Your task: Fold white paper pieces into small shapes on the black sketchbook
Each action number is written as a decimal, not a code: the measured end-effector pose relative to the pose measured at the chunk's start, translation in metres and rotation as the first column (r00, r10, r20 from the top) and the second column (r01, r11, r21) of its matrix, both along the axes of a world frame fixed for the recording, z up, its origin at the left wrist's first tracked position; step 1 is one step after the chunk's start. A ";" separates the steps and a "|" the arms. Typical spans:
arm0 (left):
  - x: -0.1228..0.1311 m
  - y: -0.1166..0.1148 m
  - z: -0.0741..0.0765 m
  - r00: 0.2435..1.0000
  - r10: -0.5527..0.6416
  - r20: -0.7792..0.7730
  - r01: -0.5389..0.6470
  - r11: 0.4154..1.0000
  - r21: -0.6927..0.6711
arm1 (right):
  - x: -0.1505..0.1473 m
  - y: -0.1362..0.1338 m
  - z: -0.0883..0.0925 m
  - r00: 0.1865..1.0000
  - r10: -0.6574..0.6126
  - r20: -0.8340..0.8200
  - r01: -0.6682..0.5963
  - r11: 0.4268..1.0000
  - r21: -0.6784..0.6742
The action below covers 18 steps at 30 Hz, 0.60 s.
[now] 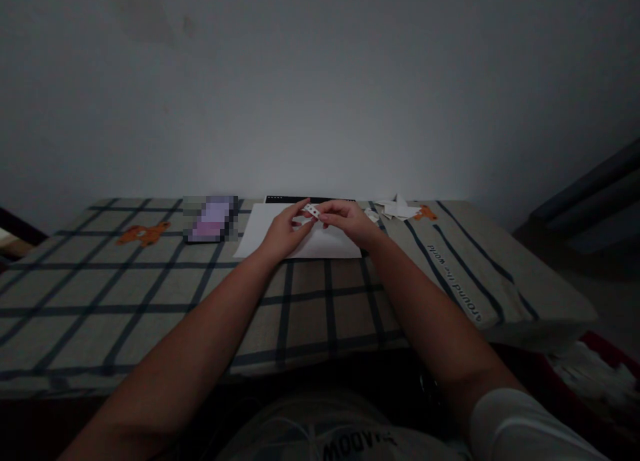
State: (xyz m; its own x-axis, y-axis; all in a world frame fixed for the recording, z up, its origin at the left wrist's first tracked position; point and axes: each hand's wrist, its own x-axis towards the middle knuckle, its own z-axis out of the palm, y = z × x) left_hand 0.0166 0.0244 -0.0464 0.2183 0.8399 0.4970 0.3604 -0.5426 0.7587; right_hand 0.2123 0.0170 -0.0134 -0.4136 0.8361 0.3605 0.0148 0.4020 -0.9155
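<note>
Between both hands is a small white piece with dark dots (311,211), held above a white sheet of paper (260,229). My left hand (285,231) pinches its left side between thumb and fingers. From the right, my right hand (347,219) grips its lower right end with thumb and forefinger closed. What the small piece is made of is too small to tell. The paper lies over a dark-edged board or sheet (310,199), whose back edge shows behind the hands.
A phone with a lit, blurred screen (212,219) lies left of the paper. Folded white paper pieces (400,208) sit to the right. A checked cloth (150,284) covers the table, and a pale wall (320,101) rises behind it.
</note>
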 end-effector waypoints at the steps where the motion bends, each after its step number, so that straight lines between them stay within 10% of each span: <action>1: 0.001 -0.001 0.001 1.000 0.012 0.016 -0.012 1.000 -0.016 | 0.000 -0.002 0.002 1.000 0.005 -0.004 -0.005 1.000 -0.004; 9: 0.001 -0.003 0.006 0.998 0.050 0.032 -0.046 0.993 -0.110 | 0.004 0.003 0.001 0.995 0.007 -0.095 -0.009 1.000 -0.017; 18: -0.002 0.006 0.012 0.836 0.261 0.483 -0.081 0.929 -0.361 | 0.004 0.012 -0.004 0.985 -0.146 0.094 0.161 0.971 -0.178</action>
State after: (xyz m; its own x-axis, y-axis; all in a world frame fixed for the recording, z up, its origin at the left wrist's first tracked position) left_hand 0.0144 0.0301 -0.0344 -0.1556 0.9677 0.1982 -0.0664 -0.2105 0.9753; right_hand 0.2163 0.0291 -0.0176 -0.2960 0.9408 0.1651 0.1391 0.2135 -0.9670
